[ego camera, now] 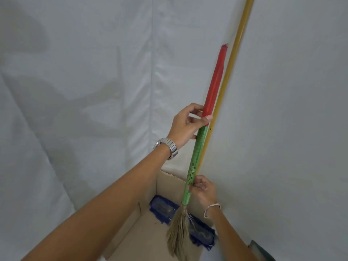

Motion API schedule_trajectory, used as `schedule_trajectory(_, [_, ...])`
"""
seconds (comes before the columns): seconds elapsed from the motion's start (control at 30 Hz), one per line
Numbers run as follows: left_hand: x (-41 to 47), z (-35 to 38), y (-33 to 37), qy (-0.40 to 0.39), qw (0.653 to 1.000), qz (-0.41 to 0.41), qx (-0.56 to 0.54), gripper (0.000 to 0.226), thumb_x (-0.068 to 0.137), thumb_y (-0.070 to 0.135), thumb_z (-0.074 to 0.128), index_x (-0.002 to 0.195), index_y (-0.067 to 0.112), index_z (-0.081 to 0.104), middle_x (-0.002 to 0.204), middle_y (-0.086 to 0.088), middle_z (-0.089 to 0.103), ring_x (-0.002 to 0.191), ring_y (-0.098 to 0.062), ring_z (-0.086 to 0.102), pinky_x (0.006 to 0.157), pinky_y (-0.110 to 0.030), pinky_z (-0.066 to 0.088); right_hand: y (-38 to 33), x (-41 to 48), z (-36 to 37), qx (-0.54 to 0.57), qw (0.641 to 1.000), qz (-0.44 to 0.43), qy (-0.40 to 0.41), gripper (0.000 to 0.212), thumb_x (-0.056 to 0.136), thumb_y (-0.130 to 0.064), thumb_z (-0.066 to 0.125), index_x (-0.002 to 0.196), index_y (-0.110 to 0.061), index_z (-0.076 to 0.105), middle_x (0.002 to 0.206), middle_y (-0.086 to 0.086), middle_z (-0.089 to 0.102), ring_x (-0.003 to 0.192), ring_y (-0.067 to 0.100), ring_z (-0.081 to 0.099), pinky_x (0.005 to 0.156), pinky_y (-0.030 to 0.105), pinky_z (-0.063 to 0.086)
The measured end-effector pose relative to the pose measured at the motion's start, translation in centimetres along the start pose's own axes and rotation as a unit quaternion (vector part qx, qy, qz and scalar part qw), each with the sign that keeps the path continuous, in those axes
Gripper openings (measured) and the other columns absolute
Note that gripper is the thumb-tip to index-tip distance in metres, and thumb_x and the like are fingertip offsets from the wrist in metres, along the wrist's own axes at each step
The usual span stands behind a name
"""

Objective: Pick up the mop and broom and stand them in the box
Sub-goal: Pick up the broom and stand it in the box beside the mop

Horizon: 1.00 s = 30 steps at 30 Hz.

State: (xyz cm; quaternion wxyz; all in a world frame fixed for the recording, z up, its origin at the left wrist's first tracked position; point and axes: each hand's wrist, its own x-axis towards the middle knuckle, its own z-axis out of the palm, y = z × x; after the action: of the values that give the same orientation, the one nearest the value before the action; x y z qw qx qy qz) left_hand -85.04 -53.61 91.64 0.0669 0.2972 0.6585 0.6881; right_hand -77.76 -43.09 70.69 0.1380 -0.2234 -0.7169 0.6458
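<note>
The broom [197, 149] has a red upper handle, a green woven lower handle and straw bristles. It stands nearly upright with its bristles hanging inside the open cardboard box [148, 187]. My left hand [188, 123] grips it where red meets green. My right hand [203, 189] holds the green part low down, just above the bristles. The mop stands in the box: its yellow pole [226, 78] leans against the white sheet on the right, and its blue flat head [165, 208] lies on the box floor, partly hidden behind the bristles.
White fabric sheets cover the walls all around, meeting in a corner behind the box. The box sits in that corner with its flaps open. A dark object [261, 249] shows at the lower right edge.
</note>
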Motion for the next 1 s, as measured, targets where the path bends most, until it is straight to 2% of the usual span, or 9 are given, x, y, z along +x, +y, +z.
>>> schedule_trajectory(0.13, [5.1, -2.9, -5.5, -0.002, 1.000, -0.027, -0.008, 0.018, 0.078, 0.019, 0.069, 0.091, 0.022, 0.059, 0.083, 0.009, 0.058, 0.075, -0.012, 0.066, 0.057, -0.039, 0.060, 2.7, 6.4, 3.6, 0.015, 0.999, 0.035, 0.001, 0.032, 0.063, 0.017, 0.070, 0.084, -0.006, 0.062, 0.074, 0.004, 0.065, 0.071, 0.015, 0.062, 0.060, 0.011, 0.055])
schedule_trajectory(0.27, [9.2, -6.3, -11.4, 0.007, 0.998, -0.052, -0.017, 0.017, 0.078, 0.015, 0.069, 0.091, 0.021, 0.058, 0.082, 0.008, 0.058, 0.071, -0.008, 0.067, 0.057, -0.039, 0.060, 5.8, 11.1, 7.6, 0.002, 0.998, 0.059, 0.021, 0.037, 0.064, 0.015, 0.072, 0.077, -0.018, 0.062, 0.073, -0.001, 0.065, 0.066, 0.003, 0.065, 0.061, 0.012, 0.054])
schedule_trajectory(0.37, [12.6, -9.1, -16.5, -0.001, 0.997, -0.071, -0.012, 0.018, 0.078, 0.015, 0.068, 0.092, 0.021, 0.058, 0.083, 0.008, 0.058, 0.070, -0.004, 0.067, 0.057, -0.039, 0.060, 8.6, 14.9, 10.8, -0.003, 0.996, 0.073, 0.041, 0.040, 0.065, 0.013, 0.071, 0.075, -0.025, 0.061, 0.076, 0.000, 0.065, 0.075, 0.013, 0.062, 0.067, 0.018, 0.054])
schedule_trajectory(0.53, [16.7, -13.7, -24.6, -0.005, 0.993, -0.116, -0.016, 0.017, 0.078, 0.015, 0.068, 0.092, 0.021, 0.060, 0.084, 0.006, 0.058, 0.074, -0.009, 0.067, 0.065, -0.048, 0.059, 12.1, 20.4, 16.3, -0.048, 0.993, 0.093, 0.048, 0.042, 0.064, 0.012, 0.070, 0.068, -0.028, 0.057, 0.071, -0.007, 0.061, 0.070, 0.006, 0.058, 0.062, 0.005, 0.049])
schedule_trajectory(0.6, [18.0, -15.2, -27.4, -0.009, 0.992, -0.124, -0.017, 0.016, 0.079, 0.015, 0.067, 0.093, 0.021, 0.061, 0.085, 0.007, 0.059, 0.076, -0.009, 0.068, 0.068, -0.049, 0.059, 13.4, 22.9, 18.2, -0.058, 0.993, 0.098, 0.042, 0.044, 0.064, 0.013, 0.069, 0.066, -0.028, 0.056, 0.070, -0.008, 0.060, 0.070, 0.006, 0.058, 0.068, 0.013, 0.052])
schedule_trajectory(0.7, [19.5, -17.3, -30.8, 0.000, 0.992, -0.126, -0.021, 0.018, 0.079, 0.016, 0.067, 0.096, 0.022, 0.061, 0.087, 0.008, 0.061, 0.079, -0.011, 0.067, 0.071, -0.046, 0.059, 15.0, 26.9, 21.2, -0.065, 0.992, 0.101, 0.043, 0.041, 0.064, 0.014, 0.066, 0.062, -0.024, 0.054, 0.066, -0.004, 0.058, 0.071, 0.019, 0.058, 0.076, 0.037, 0.053])
schedule_trajectory(0.83, [20.9, -19.4, -34.7, 0.015, 0.992, -0.124, -0.026, 0.023, 0.079, 0.013, 0.067, 0.100, 0.019, 0.061, 0.089, 0.006, 0.063, 0.081, -0.012, 0.067, 0.071, -0.037, 0.059, 16.9, 30.6, 24.3, -0.075, 0.988, 0.111, 0.071, 0.025, 0.067, 0.011, 0.065, 0.069, -0.011, 0.054, 0.074, 0.013, 0.061, 0.076, 0.026, 0.059, 0.068, 0.023, 0.053])
schedule_trajectory(0.93, [21.5, -20.8, -36.8, 0.047, 0.993, -0.105, -0.039, 0.024, 0.080, 0.008, 0.065, 0.097, 0.025, 0.061, 0.088, 0.007, 0.065, 0.080, -0.009, 0.065, 0.064, -0.026, 0.058, 18.2, 32.1, 25.9, -0.082, 0.984, 0.123, 0.096, 0.029, 0.064, 0.001, 0.072, 0.064, -0.022, 0.053, 0.079, 0.012, 0.067, 0.081, 0.028, 0.065, 0.078, 0.039, 0.056])
schedule_trajectory(1.0, [21.8, -21.5, -37.7, 0.077, 0.993, -0.085, -0.027, 0.029, 0.079, 0.006, 0.065, 0.097, 0.029, 0.061, 0.089, 0.008, 0.066, 0.084, -0.010, 0.065, 0.068, -0.032, 0.058, 18.8, 32.7, 27.0, -0.081, 0.983, 0.126, 0.102, 0.035, 0.063, -0.003, 0.073, 0.062, -0.029, 0.051, 0.082, 0.012, 0.068, 0.082, 0.025, 0.065, 0.078, 0.040, 0.057])
